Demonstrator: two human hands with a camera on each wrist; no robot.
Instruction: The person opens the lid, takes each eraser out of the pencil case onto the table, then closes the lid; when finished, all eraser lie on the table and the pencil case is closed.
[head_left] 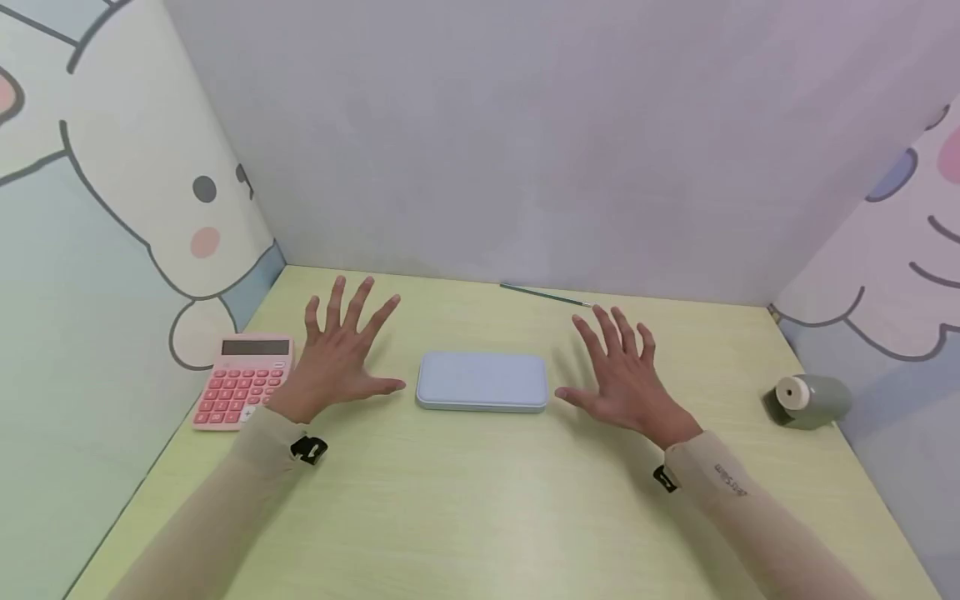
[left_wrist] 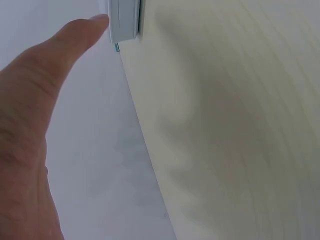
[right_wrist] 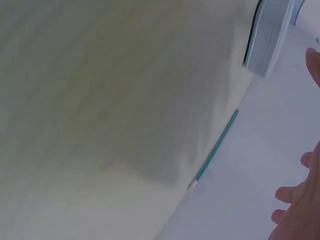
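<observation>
Pale green tabletop (head_left: 480,500), cartoon walls. Closed blue case (head_left: 482,381) untouched between left hand (head_left: 337,362) and right hand (head_left: 626,379); fingers spread, nothing grasped yet.

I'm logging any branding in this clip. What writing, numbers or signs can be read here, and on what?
Right sleeve: a short dark printed word, too small and tilted to read.
Pink calculator: key markings, too small to read; its display is blank.
Pale blue case, grey pencil sharpener, green pencil: no writing visible.
Side walls: cartoon drawings only, no text.
</observation>
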